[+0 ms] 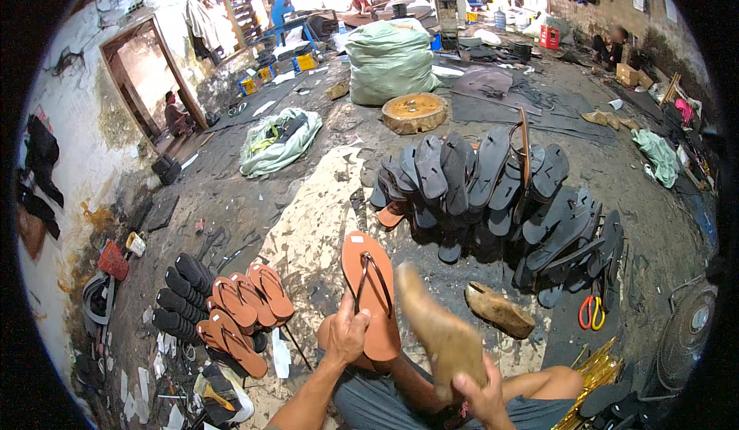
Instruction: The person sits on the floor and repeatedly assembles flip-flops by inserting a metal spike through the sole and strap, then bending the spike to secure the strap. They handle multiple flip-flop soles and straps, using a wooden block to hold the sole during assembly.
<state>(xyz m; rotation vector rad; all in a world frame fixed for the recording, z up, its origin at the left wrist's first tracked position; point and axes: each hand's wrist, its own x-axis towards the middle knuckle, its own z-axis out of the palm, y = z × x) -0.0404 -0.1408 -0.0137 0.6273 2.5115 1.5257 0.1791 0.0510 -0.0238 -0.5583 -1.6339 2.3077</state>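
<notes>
In my left hand (346, 337) is an orange-brown flip-flop (379, 324) with a dark strap and a small white label near its toe end. The fingers close around its left edge, and its toe points away from me. My right hand (481, 395) grips the lower end of a wooden shoe last (443, 334), which is tilted and slightly blurred. Flip-flop and last are close side by side above my lap. A second wooden last (499, 311) lies on the floor beyond my right hand.
Dark soles (489, 172) stand in rows ahead right. Scissors (583, 313), golden strips (591, 376) and a fan (689, 337) are at right. Orange-brown flip-flops (271, 287) and black footwear (182, 307) sit at left. Farther off are a stump (416, 112), a sack (389, 60) and several people.
</notes>
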